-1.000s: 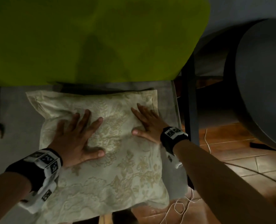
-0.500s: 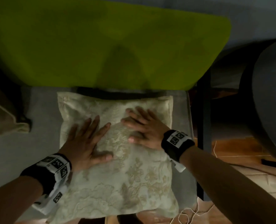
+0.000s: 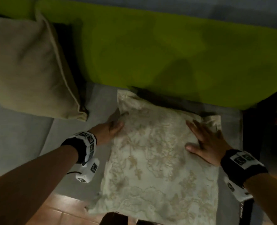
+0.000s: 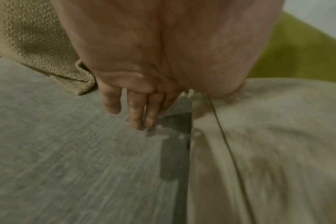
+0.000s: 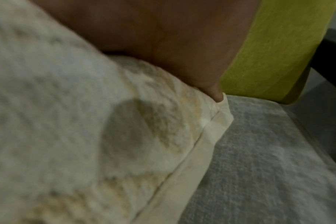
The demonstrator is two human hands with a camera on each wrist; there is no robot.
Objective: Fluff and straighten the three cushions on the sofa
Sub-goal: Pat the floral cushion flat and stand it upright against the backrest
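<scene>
A cream floral cushion [image 3: 158,159] lies flat on the grey sofa seat [image 3: 20,135], its front edge hanging over the seat's front. My left hand [image 3: 113,125] is at its far left corner, where the straight fingers [image 4: 136,112] point down to the seat beside the cushion's edge [image 4: 269,144]. My right hand [image 3: 206,142] lies flat, fingers spread, on the cushion's far right part. One fingertip [image 5: 218,95] reaches the flat border of the cushion [image 5: 67,121]. A plain beige cushion [image 3: 25,67] leans at the left.
The green backrest [image 3: 167,54] runs behind both cushions. A dark frame [image 3: 251,135] bounds the seat on the right. Brown floor tiles [image 3: 61,213] show below the seat's front edge. The beige cushion's corner [image 4: 29,37] lies close to my left hand.
Both hands slid apart from the cushion's middle toward its far corners, the left one off the top to the left edge. The view swung left and the beige cushion came into sight.
</scene>
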